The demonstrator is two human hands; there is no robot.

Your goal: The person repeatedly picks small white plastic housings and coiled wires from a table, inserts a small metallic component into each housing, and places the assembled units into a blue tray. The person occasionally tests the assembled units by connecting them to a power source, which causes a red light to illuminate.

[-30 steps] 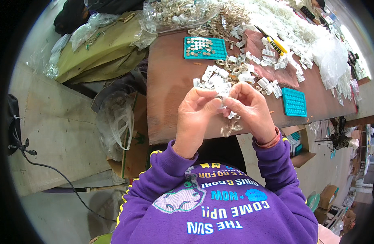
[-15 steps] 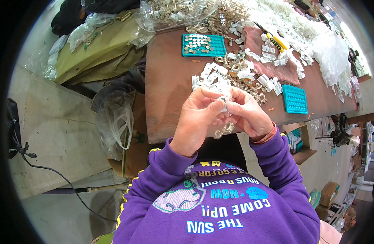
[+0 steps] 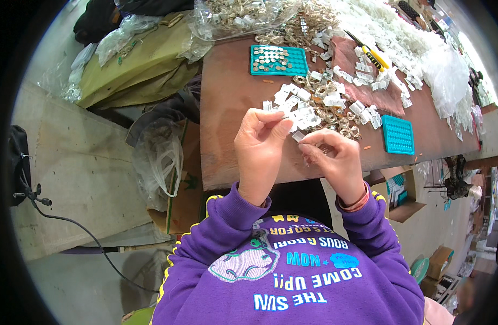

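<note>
Both my hands are raised over the near edge of the brown table, now apart. My left hand (image 3: 260, 154) is closed in a pinch of thumb and forefinger; what sits at its fingertips is too small to make out. In my right hand (image 3: 338, 165), thumb and fingertips grip a small white plastic case (image 3: 298, 136), with thin wire loops partly hidden by the fingers. Just beyond my hands lies a pile of similar white cases (image 3: 292, 100), mixed with coils of gold-coloured wire (image 3: 348, 130).
A teal tray (image 3: 300, 68) with several round silvery discs stands farther back. At the right lies another teal tray (image 3: 399, 135). Yellow-handled pliers (image 3: 376, 58) rest on a pink cloth (image 3: 346, 54). White pieces heap up behind; a clear plastic bag (image 3: 157, 157) hangs at left.
My hands have separated from where they met around one small piece. The left has moved slightly left; the right has drawn rightward and lower, holding the white case.
</note>
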